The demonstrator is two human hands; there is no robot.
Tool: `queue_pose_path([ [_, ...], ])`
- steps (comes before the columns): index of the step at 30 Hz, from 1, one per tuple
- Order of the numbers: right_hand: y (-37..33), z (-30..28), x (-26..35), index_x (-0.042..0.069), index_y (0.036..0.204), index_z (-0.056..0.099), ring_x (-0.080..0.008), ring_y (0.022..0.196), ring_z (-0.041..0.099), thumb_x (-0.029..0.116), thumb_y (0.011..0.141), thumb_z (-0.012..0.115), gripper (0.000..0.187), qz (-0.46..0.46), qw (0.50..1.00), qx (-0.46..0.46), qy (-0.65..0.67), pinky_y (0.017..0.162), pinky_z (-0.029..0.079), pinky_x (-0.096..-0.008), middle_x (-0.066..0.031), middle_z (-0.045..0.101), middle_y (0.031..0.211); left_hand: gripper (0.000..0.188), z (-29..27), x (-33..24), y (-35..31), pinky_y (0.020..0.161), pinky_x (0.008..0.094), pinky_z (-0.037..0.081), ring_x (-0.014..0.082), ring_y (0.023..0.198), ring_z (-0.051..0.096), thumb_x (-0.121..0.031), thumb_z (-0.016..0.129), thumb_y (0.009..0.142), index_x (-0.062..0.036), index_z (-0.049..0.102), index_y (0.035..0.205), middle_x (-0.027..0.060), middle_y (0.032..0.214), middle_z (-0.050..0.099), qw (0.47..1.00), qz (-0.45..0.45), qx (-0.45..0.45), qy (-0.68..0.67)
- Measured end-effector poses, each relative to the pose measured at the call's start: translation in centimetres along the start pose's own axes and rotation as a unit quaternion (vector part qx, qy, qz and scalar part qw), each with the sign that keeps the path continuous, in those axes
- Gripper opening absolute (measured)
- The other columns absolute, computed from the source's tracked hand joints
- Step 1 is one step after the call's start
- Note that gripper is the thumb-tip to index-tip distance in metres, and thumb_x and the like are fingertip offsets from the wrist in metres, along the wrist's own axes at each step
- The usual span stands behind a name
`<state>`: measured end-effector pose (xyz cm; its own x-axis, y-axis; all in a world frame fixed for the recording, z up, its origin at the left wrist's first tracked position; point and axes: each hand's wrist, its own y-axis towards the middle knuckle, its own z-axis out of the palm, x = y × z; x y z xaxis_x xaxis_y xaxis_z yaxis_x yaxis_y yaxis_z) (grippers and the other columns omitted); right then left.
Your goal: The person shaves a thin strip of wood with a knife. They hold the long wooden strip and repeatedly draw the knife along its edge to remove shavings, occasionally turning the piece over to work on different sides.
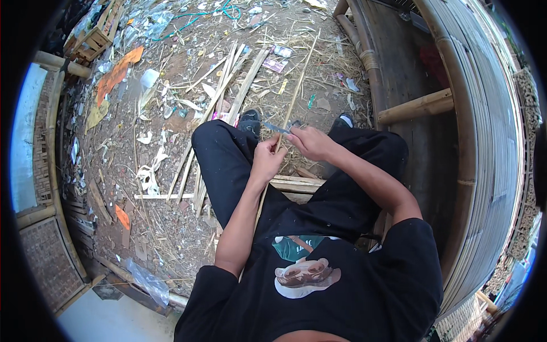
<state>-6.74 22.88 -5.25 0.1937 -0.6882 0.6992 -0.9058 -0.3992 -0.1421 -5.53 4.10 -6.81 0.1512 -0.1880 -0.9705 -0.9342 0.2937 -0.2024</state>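
Note:
My left hand (268, 158) is closed around a long, thin bamboo strip (297, 91). The strip slants from the ground ahead, between my knees, back past my left forearm. In my right hand (310, 142) is a knife (276, 128), its handle mostly hidden by the fingers. Its narrow grey blade points left and crosses the strip just above my left hand. Whether the edge bites into the strip is too small to tell. Both hands are close together over the gap between my black-trousered legs.
Several pale split bamboo slats (249, 84) lie ahead and beside my left leg. Litter and shavings cover the dirt, with an orange sheet (118, 73) at the far left. A wooden crate (96, 31) stands beyond it. A bamboo-framed structure (419, 108) rises close on the right.

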Motion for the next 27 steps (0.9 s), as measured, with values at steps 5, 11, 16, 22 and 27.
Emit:
queue_pose_path([
  [5,0.7,-0.5,0.2,0.004,0.09,0.058,-0.0458,0.076,0.059,0.038,0.099,0.042,0.039,-0.005,0.998,0.059,0.009,0.07,0.046,-0.0543,-0.0226,0.06,0.072,0.038,-0.4,-0.6,-0.3,0.05,0.0217,0.034,0.0024,0.058,0.041,-0.002,0.055,0.084,0.0056,0.058,0.121,-0.0029,0.071,0.055,0.999,-0.033,0.005,0.039],
  [11,2.6,-3.2,-3.2,0.002,0.083,0.058,-0.0446,0.069,0.056,0.036,0.1,0.041,0.042,0.024,0.997,-0.072,0.01,0.066,0.044,-0.0524,-0.024,0.057,0.068,0.042,-0.9,-1.3,-0.8,0.057,0.0279,0.044,0.0075,0.063,0.052,-0.005,0.056,0.084,0.0004,0.058,0.125,0.0078,0.072,0.064,0.996,-0.089,0.001,0.028],
  [16,0.4,-0.1,-0.2,0.0,0.08,0.056,-0.0449,0.07,0.056,0.037,0.1,0.042,0.044,-0.043,0.997,0.048,0.036,0.065,0.043,-0.053,-0.0239,0.058,0.07,0.041,-0.3,-1.1,-0.8,0.058,0.0281,0.045,0.0079,0.064,0.052,-0.006,0.056,0.084,0.0025,0.058,0.125,0.0089,0.073,0.064,0.998,-0.037,-0.018,0.048],
  [22,2.8,-2.5,-3.8,-0.001,0.084,0.058,-0.0458,0.073,0.057,0.037,0.101,0.039,0.046,0.029,0.998,-0.014,0.054,0.066,0.043,-0.0516,-0.0262,0.058,0.07,0.039,0.0,-1.4,-1.5,0.058,0.0211,0.039,0.003,0.067,0.045,-0.004,0.055,0.088,0.0022,0.058,0.126,-0.001,0.077,0.059,0.996,-0.053,-0.004,0.075],
  [27,1.7,-1.0,-2.0,-0.002,0.082,0.059,-0.0467,0.072,0.056,0.038,0.101,0.038,0.049,-0.043,0.997,0.012,0.07,0.067,0.043,-0.0513,-0.0257,0.057,0.068,0.039,0.5,-0.7,-1.6,0.053,0.0202,0.035,0.0018,0.061,0.041,-0.004,0.056,0.088,0.0008,0.057,0.127,-0.0043,0.072,0.054,0.998,-0.046,-0.015,0.042],
])
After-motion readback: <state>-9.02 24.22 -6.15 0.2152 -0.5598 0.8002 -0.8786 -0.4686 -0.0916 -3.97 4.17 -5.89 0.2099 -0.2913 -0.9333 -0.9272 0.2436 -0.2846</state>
